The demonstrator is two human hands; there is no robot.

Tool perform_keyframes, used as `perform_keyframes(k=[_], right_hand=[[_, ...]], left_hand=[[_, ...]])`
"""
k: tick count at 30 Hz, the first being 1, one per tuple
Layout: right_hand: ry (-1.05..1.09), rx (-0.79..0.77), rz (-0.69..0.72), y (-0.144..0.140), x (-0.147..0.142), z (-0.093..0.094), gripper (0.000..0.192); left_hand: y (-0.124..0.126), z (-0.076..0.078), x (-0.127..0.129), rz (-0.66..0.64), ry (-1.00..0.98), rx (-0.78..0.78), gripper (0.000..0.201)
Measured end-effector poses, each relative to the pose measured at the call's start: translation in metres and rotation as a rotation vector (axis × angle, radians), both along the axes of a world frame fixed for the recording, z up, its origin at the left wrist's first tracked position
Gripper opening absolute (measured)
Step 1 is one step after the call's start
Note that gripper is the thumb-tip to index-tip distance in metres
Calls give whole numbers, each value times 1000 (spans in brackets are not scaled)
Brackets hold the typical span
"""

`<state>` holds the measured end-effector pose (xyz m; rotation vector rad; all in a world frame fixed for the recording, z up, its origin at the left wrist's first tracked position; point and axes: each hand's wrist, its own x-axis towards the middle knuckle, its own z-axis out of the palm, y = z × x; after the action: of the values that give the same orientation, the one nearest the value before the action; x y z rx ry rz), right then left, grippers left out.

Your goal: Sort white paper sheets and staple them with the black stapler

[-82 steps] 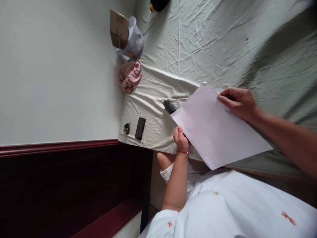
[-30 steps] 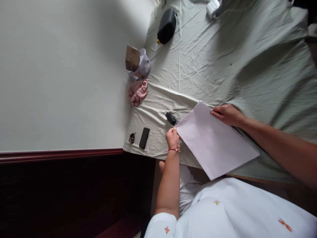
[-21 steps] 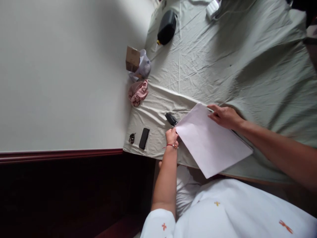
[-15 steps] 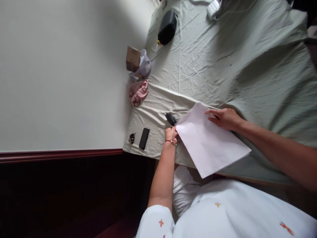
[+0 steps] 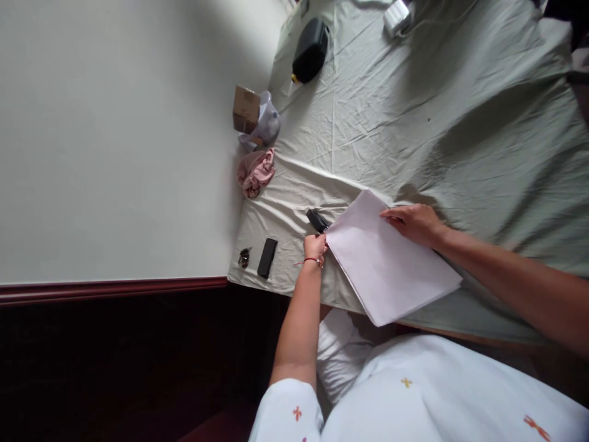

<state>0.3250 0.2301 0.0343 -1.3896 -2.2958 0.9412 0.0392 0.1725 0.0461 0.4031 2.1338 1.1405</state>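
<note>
A stack of white paper sheets lies slanted on the cloth, its near corner reaching past the front edge. My left hand, with a red string bracelet at the wrist, is closed at the left corner of the stack. Just beyond that hand lies a black stapler-like object, one end close to the paper's corner. My right hand pinches the far right edge of the sheets between thumb and fingers. The fingertips of the left hand are partly hidden.
A pale green cloth covers the surface. Along the wall side are keys, a black case, a pink cloth, a cardboard box and a plastic bag. Farther off lie a black pouch and a white block with a cord.
The fingers of my right hand have closed together on the paper's edge. Its right corner has shifted slightly left, and my left hand has moved a little left.
</note>
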Motion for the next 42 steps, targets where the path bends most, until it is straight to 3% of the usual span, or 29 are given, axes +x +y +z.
perform_keyframes(k=[12, 28, 37, 42], right_hand=[[-47, -19, -31, 5, -11, 1, 40], [-30, -66, -59, 13, -19, 14, 39], [-5, 81, -37, 5, -14, -9, 41], [55, 153, -17, 8, -14, -25, 38]], left_hand=[[-10, 4, 3, -2, 4, 10, 31], [-16, 2, 2, -1, -79, 34, 16], [-20, 3, 5, 0, -112, 68, 20], [-22, 3, 7, -2, -119, 106, 33]])
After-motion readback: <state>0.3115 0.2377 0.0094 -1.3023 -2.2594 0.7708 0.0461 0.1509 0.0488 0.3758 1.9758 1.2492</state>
